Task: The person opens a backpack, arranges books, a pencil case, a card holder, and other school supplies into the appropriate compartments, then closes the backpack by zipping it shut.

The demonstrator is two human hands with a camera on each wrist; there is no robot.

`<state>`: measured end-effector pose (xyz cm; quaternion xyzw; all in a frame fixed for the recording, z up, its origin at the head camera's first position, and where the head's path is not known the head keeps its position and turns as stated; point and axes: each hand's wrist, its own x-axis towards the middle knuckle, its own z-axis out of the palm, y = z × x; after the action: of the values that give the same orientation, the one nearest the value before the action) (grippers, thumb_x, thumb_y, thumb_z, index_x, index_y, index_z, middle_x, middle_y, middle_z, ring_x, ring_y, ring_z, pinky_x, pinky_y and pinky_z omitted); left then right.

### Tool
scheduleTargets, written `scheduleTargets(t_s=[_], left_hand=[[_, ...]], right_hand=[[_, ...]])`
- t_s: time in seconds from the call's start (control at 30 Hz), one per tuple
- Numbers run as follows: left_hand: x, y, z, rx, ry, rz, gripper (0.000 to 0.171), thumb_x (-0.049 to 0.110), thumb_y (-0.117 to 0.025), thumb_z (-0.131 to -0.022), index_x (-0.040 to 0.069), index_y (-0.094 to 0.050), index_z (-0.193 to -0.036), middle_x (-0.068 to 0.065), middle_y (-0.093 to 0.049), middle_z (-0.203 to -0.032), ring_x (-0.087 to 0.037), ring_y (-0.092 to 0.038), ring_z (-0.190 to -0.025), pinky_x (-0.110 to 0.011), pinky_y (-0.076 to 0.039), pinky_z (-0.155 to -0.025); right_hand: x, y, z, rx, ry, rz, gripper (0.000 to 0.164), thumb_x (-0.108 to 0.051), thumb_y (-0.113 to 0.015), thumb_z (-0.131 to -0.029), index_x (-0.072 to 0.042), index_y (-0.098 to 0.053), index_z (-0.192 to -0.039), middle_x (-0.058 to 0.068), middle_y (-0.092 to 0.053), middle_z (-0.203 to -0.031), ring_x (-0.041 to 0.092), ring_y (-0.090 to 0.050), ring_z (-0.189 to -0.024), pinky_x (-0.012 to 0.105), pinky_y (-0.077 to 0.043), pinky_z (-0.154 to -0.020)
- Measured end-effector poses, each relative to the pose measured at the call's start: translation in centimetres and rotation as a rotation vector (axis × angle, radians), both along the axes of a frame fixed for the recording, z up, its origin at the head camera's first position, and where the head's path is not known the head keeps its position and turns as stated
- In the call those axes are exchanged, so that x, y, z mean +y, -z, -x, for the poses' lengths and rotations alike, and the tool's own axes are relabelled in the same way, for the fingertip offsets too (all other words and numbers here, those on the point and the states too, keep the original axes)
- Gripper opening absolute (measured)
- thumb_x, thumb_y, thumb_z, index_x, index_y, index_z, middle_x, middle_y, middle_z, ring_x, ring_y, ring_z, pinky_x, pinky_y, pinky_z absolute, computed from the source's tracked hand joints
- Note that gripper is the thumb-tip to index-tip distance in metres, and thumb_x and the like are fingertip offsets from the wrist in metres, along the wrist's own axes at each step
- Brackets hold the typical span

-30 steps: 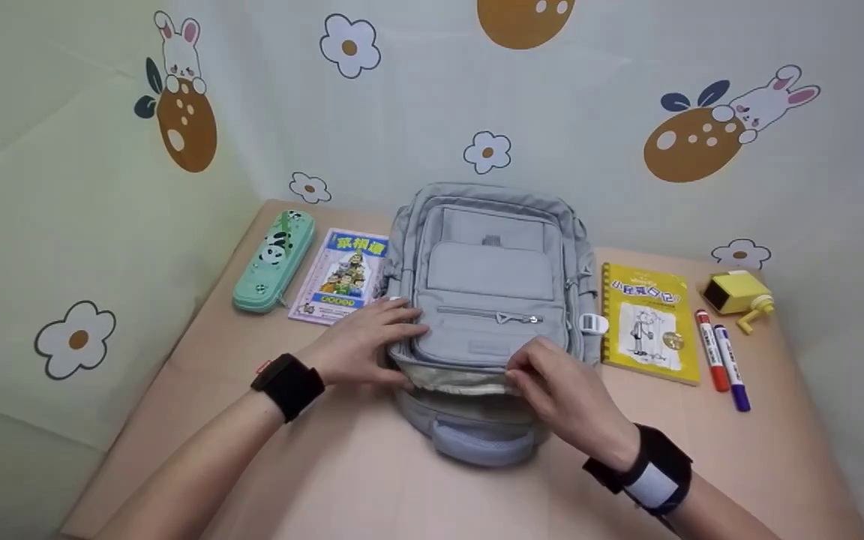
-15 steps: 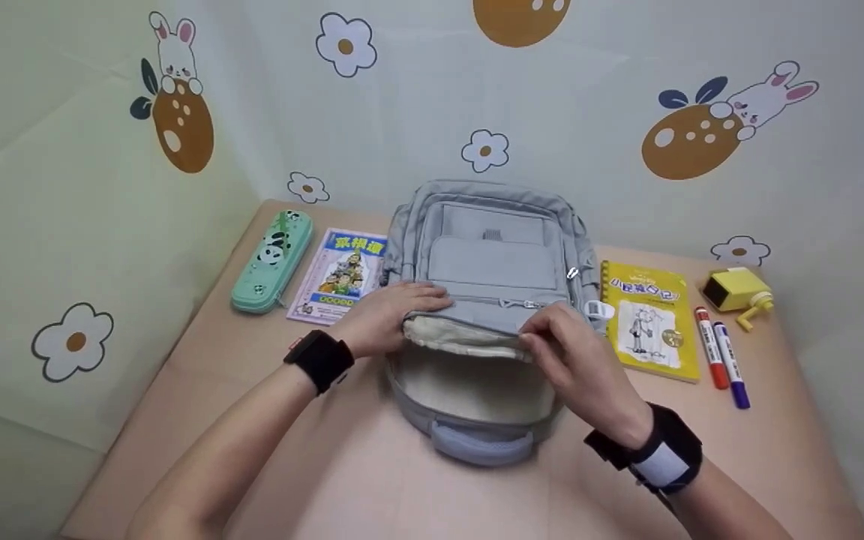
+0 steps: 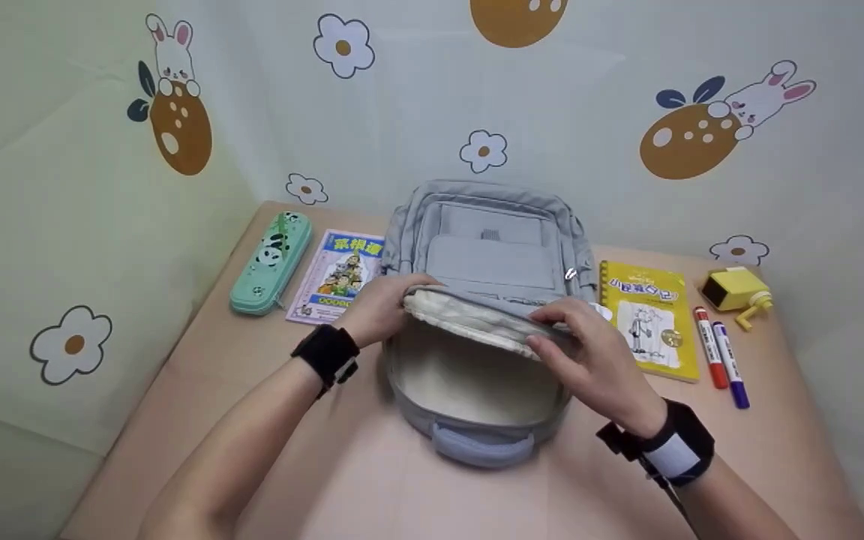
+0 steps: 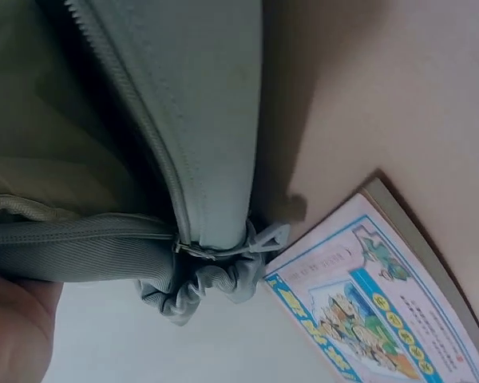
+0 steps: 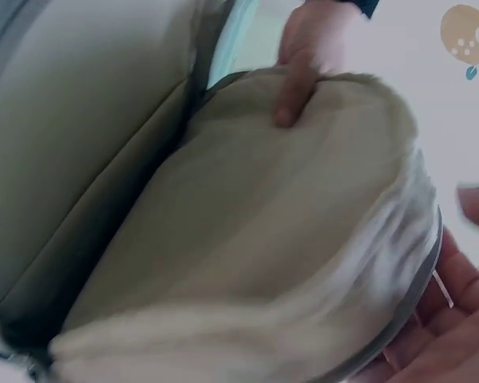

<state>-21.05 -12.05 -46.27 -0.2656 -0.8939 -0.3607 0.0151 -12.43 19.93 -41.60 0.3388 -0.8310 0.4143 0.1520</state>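
The grey backpack point(image 3: 488, 262) lies on the peach table point(image 3: 327, 472), carry handle point(image 3: 483, 448) toward the person, between a cartoon-covered book point(image 3: 334, 277) and a yellow book point(image 3: 653, 330). I see the left hand point(image 3: 385, 304) pinching the raised flap point(image 3: 469, 321), thumb on its pale lining; the right hand point(image 3: 598, 356) is loosely spread, fingers behind the flap, thumb clear of it

Rabbit-print backdrop point(image 3: 402, 97), peach table point(image 3: 342, 472)
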Motion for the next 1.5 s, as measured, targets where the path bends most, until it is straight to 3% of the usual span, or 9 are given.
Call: scheduleTargets(t_s=[0.2,0.3,0.47,0.7,0.87,1.0,1.07,1.3,1.5], left_hand=[[0.4,-0.9,0.6,-0.032,-0.028,-0.103,0.029,0.003,-0.061,-0.097,0.011,-0.071,-0.123,-0.005,-0.072,-0.122,-0.024,-0.065,-0.116,-0.039,-0.049,-0.102],[0.3,-1.2,0.9,-0.077,-0.031,-0.162,0.031,0.002,-0.063,-0.096,0.011,-0.071,-0.125,-0.004,-0.072,-0.121,-0.022,-0.065,-0.115,-0.039,-0.048,-0.102],[0.4,-1.5,1.5,-0.112,-0.043,-0.224,0.026,0.009,-0.066,-0.097,0.009,-0.071,-0.122,-0.004,-0.073,-0.118,-0.022,-0.066,-0.111,-0.04,-0.048,-0.102],[0.8,-1.9,2.5,-0.138,-0.03,-0.275,0.033,0.014,-0.068,-0.098,0.008,-0.068,-0.131,-0.005,-0.07,-0.126,-0.02,-0.063,-0.119,-0.037,-0.043,-0.107],[0.9,-2.0,3.0,-0.183,-0.055,-0.305,0.033,0.012,-0.068,-0.094,0.009,-0.071,-0.127,-0.002,-0.071,-0.116,-0.018,-0.063,-0.106,-0.033,-0.046,-0.095],[1.0,-2.1,3.1,-0.227,-0.113,-0.339,0.025,0.013,-0.067,-0.091,0.007,-0.073,-0.115,-0.005,-0.067,-0.096,-0.022,-0.06,-0.083,-0.034,-0.044,-0.072],[1.0,-2.1,3.2,-0.241,-0.131,-0.371,0.027,0.017,-0.07,-0.092,0.007,-0.072,-0.117,-0.004,-0.068,-0.101,-0.022,-0.06,-0.085,-0.034,-0.046,-0.072],[0.3,-1.5,3.3,-0.312,-0.154,-0.467,0.042,0.026,-0.077,-0.087,0.009,-0.069,-0.125,-0.005,-0.069,-0.116,-0.022,-0.063,-0.096,-0.037,-0.053,-0.081],[-1.0,-0.1,3.1,-0.347,-0.113,-0.456,0.068,0.039,-0.083,-0.085,0.015,-0.057,-0.144,-0.004,-0.061,-0.138,-0.022,-0.057,-0.124,-0.041,-0.044,-0.107]], right_hand=[[3.6,2.4,1.8,0.029,0.007,-0.066,0.092,-0.02,-0.093,-0.075,-0.012,-0.045,-0.153,0.008,-0.054,-0.144,0.025,-0.048,-0.13,0.031,-0.035,-0.109],[5.4,4.3,3.2,-0.006,0.068,-0.069,0.1,-0.008,-0.092,-0.073,-0.012,-0.038,-0.157,0.009,-0.051,-0.148,0.027,-0.044,-0.137,0.04,-0.033,-0.114],[7.2,6.9,5.9,-0.137,0.146,-0.05,0.09,0.007,-0.084,-0.077,-0.011,-0.043,-0.154,0.011,-0.048,-0.152,0.033,-0.039,-0.143,0.057,-0.031,-0.115],[7.6,7.6,8.7,-0.238,0.181,-0.033,0.053,-0.005,-0.068,-0.097,-0.013,-0.055,-0.148,0.015,-0.048,-0.153,0.036,-0.039,-0.144,0.057,-0.03,-0.116],[7.5,6.9,9.5,-0.33,0.261,-0.017,0.041,-0.018,-0.063,-0.103,-0.009,-0.059,-0.143,0.015,-0.063,-0.137,0.032,-0.063,-0.118,0.046,-0.051,-0.096],[6.9,6.3,10.3,-0.345,0.341,-0.022,0.035,-0.027,-0.062,-0.104,-0.002,-0.069,-0.127,0.018,-0.073,-0.111,0.031,-0.068,-0.092,0.034,-0.054,-0.074],[6.5,6.0,10.8,-0.367,0.381,-0.019,0.038,-0.035,-0.061,-0.103,-0.001,-0.072,-0.118,0.017,-0.074,-0.1,0.032,-0.067,-0.084,0.034,-0.052,-0.068],[5.5,4.9,12.5,-0.387,0.444,-0.067,0.055,-0.055,-0.056,-0.101,-0.005,-0.073,-0.116,0.015,-0.073,-0.095,0.031,-0.065,-0.082,0.043,-0.05,-0.073],[5.1,4.4,13.3,-0.426,0.47,-0.089,0.049,-0.052,-0.052,-0.103,-0.006,-0.071,-0.108,0.014,-0.069,-0.09,0.029,-0.063,-0.077,0.042,-0.05,-0.068]])
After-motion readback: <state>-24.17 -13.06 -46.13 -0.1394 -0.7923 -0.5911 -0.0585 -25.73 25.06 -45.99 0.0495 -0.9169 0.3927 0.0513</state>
